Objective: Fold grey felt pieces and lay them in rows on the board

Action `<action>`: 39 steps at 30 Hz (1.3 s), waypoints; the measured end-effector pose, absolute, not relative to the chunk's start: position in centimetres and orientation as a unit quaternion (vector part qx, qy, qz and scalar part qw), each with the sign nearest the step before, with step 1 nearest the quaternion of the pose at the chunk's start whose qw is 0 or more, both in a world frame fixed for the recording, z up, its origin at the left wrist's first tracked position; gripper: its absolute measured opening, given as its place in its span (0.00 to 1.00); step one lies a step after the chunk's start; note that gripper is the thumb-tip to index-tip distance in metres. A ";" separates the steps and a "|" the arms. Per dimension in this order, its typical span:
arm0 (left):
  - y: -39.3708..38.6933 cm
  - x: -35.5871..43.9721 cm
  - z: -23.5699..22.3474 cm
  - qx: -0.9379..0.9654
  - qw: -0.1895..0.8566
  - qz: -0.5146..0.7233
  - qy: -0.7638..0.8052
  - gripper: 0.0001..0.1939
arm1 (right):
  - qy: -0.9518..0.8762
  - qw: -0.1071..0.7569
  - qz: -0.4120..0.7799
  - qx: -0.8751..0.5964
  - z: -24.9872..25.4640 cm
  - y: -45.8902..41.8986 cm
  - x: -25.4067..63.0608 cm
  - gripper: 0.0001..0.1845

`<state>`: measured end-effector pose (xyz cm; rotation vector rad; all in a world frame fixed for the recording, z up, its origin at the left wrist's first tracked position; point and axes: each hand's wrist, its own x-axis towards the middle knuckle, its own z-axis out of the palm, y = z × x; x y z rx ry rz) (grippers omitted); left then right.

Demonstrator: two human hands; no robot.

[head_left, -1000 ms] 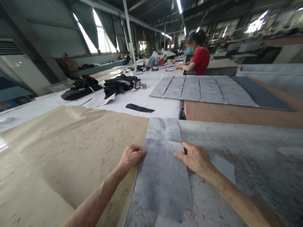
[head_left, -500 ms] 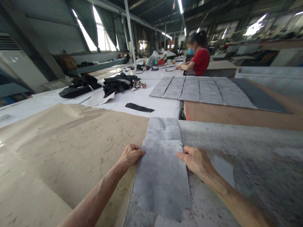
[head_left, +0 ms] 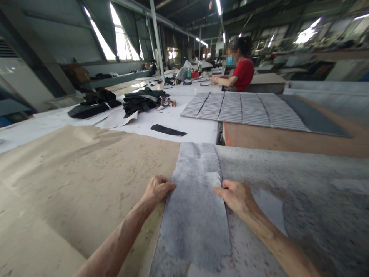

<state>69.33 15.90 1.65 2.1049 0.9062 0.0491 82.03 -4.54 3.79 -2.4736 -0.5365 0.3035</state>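
Note:
A grey felt-like fabric piece [head_left: 196, 215] lies flat in front of me, on top of overlapping grey pieces [head_left: 197, 154] whose scalloped edges show at the far end. My left hand [head_left: 158, 188] pinches its left edge between thumb and curled fingers. On the opposite edge, my right hand [head_left: 233, 194] grips it the same way, thumb on top. Fingers under the fabric are hidden.
Brown paper [head_left: 72, 184] covers the table at left. Beyond are a black strip [head_left: 168, 130], dark cloth heaps [head_left: 141, 102] and a board with rows of striped grey pieces [head_left: 242, 109]. A person in red [head_left: 243, 75] works farther back.
Both hands keep their hold on the fabric's edges, and the piece has barely moved. The whole view has shifted slightly.

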 end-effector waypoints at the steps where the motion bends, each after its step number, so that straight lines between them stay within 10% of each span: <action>1: 15.9 69.3 1.7 0.839 0.407 0.021 0.360 0.13 | -0.203 0.290 0.114 -0.928 3.8 -4.5 82.0 0.17; 39: 15.4 69.1 1.7 0.841 0.402 0.111 0.345 0.16 | -0.164 0.116 0.191 -0.961 5.3 -4.5 81.6 0.14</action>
